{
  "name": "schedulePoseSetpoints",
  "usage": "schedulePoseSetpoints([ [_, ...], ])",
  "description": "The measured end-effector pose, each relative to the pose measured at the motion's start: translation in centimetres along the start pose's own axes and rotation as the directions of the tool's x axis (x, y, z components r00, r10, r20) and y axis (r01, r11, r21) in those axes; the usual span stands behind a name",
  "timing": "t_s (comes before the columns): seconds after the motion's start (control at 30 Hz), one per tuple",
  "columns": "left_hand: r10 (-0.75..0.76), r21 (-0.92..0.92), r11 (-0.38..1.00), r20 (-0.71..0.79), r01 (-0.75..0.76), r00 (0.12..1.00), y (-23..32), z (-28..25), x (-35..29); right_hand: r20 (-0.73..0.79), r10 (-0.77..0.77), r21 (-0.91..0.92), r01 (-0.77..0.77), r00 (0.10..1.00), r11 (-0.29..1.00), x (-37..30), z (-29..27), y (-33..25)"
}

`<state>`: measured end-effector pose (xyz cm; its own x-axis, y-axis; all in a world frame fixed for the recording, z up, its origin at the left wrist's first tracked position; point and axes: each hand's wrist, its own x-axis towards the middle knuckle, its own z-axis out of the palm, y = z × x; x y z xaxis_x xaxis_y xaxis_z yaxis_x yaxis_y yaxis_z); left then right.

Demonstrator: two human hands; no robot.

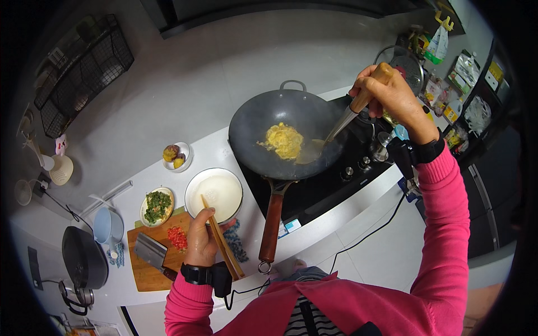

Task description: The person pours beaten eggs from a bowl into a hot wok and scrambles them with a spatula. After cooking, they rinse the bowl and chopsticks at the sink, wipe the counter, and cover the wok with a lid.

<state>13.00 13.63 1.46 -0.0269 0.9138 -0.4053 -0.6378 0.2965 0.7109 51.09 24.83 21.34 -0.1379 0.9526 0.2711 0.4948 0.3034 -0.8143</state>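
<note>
My right hand (386, 95) is closed round the wooden handle of a metal spatula (339, 127). The spatula's blade rests inside a dark wok (252, 115), beside a clump of yellow scrambled egg (284, 140). At the near side of a white bowl (228, 204) with a dark rim, my left hand (202, 242) is closed, thumb at the rim and fingertips showing past its underside. Wooden chopsticks (223, 243) pass through the same hand, their tips over the bowl. The bowl's inside looks pale, with a few bubbles.
The wok's wooden handle (272, 224) juts toward me over the black stove (314, 199). To the left, a cutting board (140, 277) bears a cleaver (150, 250) and chopped red pieces (177, 238). Plates of chopped greens (157, 206) and purple-yellow chunks (172, 152) stand nearby.
</note>
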Motion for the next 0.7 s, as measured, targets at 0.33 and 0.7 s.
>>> schedulePoseSetpoints([
  [0.33,-0.036,0.028,0.999,-0.004,0.036,0.999,0.1,-0.2,0.0,-0.060,-0.003,0.135,0.011,0.998,0.991,-0.1,1.7,1.1],
  [0.7,-0.036,0.018,0.999,0.040,0.035,0.999,0.1,-0.1,0.0,-0.067,0.206,0.155,-0.194,0.976,0.969,-0.1,5.8,3.1],
])
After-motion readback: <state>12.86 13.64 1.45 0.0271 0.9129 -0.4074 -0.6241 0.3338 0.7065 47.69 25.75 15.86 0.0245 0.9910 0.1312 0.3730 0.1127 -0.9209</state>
